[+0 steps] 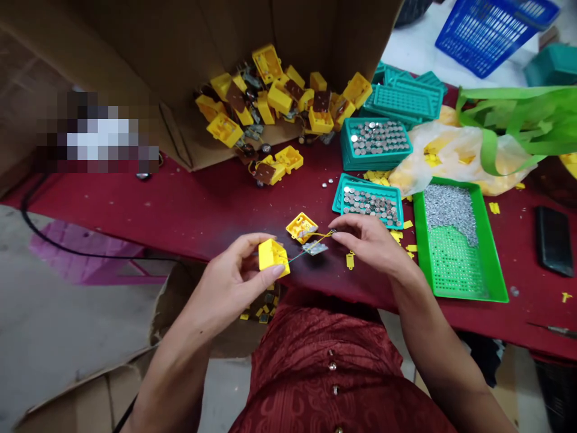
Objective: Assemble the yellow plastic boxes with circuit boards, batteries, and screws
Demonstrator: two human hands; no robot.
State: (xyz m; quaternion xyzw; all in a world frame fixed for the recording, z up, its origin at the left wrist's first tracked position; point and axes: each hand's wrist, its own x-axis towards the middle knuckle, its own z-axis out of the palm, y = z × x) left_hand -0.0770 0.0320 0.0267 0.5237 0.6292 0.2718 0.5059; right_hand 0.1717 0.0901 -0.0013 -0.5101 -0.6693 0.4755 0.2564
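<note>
Between the thumb and fingers of my left hand (238,273) is a small yellow plastic case (272,255), its open side tilted toward the right. My right hand (367,240) pinches the end of thin wires (311,248), which stretch across to the case; a small dark part shows at its fingertips. Below the wires a greyish flat part (315,248) hangs or lies near the table; I cannot tell which. Just beyond, a second open yellow case (301,227) sits with wires and a grey part in it.
Yellow cases with wires (279,96) are heaped in a cardboard box (180,126) at the back. Teal trays (376,159) of round metal cells stand right of it. A green tray (489,258) holds small metal pieces. A phone (554,240) lies far right; a screwdriver (556,329) lies near the edge.
</note>
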